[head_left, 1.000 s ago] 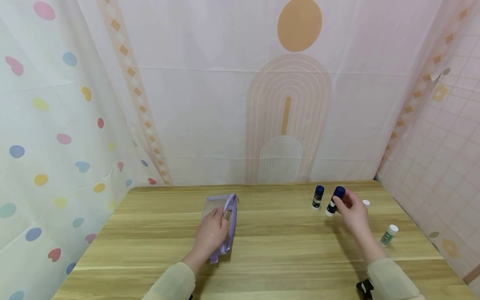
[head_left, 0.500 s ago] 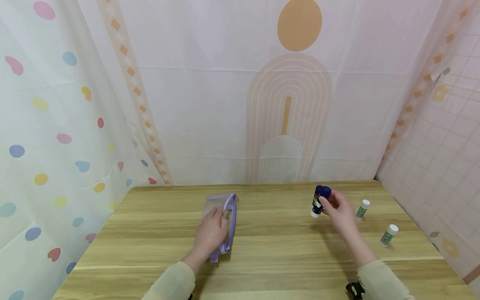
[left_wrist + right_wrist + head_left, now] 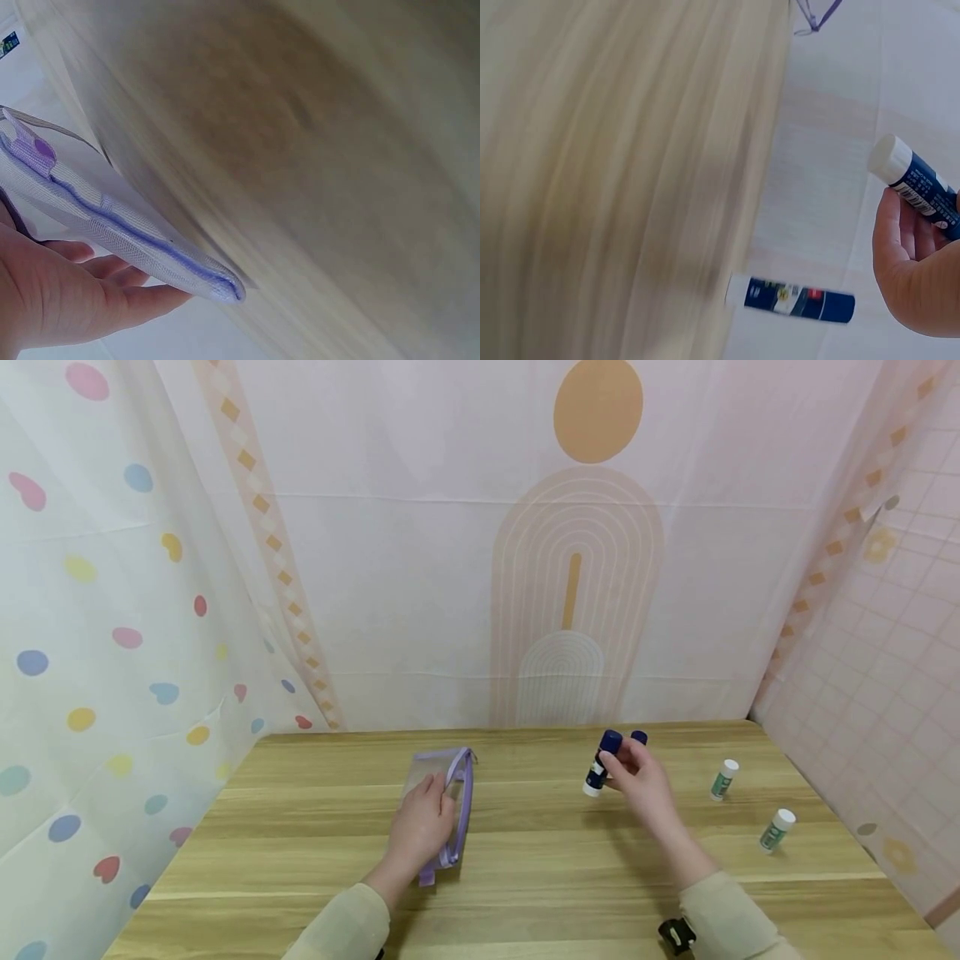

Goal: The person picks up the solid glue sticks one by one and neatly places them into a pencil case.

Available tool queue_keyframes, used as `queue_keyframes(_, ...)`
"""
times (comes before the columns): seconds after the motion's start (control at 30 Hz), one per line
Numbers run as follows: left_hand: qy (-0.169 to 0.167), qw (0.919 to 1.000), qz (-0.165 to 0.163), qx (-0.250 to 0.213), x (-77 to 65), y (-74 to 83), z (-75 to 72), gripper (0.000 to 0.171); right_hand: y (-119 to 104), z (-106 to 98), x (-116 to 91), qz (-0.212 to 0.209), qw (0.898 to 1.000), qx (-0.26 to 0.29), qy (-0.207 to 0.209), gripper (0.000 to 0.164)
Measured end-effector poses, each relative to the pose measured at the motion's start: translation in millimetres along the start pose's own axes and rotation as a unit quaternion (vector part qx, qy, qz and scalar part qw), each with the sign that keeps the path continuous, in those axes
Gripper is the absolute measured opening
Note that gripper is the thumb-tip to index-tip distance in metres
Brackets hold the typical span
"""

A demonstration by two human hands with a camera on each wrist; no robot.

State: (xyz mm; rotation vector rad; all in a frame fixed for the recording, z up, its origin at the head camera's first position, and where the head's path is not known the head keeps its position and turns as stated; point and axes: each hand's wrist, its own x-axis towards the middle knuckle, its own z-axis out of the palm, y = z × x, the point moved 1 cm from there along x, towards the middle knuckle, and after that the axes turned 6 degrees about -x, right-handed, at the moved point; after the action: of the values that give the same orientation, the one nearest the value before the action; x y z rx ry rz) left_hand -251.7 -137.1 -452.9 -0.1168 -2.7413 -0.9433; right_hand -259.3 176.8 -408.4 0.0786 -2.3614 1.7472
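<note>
My right hand [image 3: 647, 787] pinches a glue stick [image 3: 602, 764] with a dark blue cap and a white base, tilted above the table. In the right wrist view its white base [image 3: 890, 159] sticks out past the fingers. A second blue glue stick [image 3: 799, 300] stands upright on the table; in the head view the right hand covers most of it, leaving its cap visible. My left hand [image 3: 422, 822] grips a mesh pencil pouch [image 3: 465, 818] with lilac trim, its zipped opening facing right. In the left wrist view the fingers [image 3: 142, 300] go behind the pouch [image 3: 112, 225].
Two green glue sticks with white caps stand at the right: one farther back [image 3: 723, 781], one nearer [image 3: 777, 832]. The wooden table [image 3: 525, 893] reaches back to a patterned cloth [image 3: 420, 610], and more cloth hangs along both sides.
My right hand has carried the blue glue stick leftward, past the standing blue one, toward the pouch. The farther green glue stick has come into full view. The left hand stays on the pouch.
</note>
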Motion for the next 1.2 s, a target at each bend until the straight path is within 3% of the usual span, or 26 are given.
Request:
queue_keyframes(0.37,0.001,0.9999,0.009,0.005,-2.3,0.0,-0.4,0.049,-7,38,0,-0.008,0.998,0.048,-0.025,0.028)
queue_keyframes(0.8,0.008,0.9997,0.023,0.009,-4.0,2.1,-2.9,0.046,-11,75,0,0.001,0.997,0.056,-0.045,0.032)
queue_keyframes(1.2,0.007,0.9999,0.014,0.003,-4.4,0.9,-1.4,0.047,-11,101,-1,0.009,0.995,0.069,-0.078,0.029)
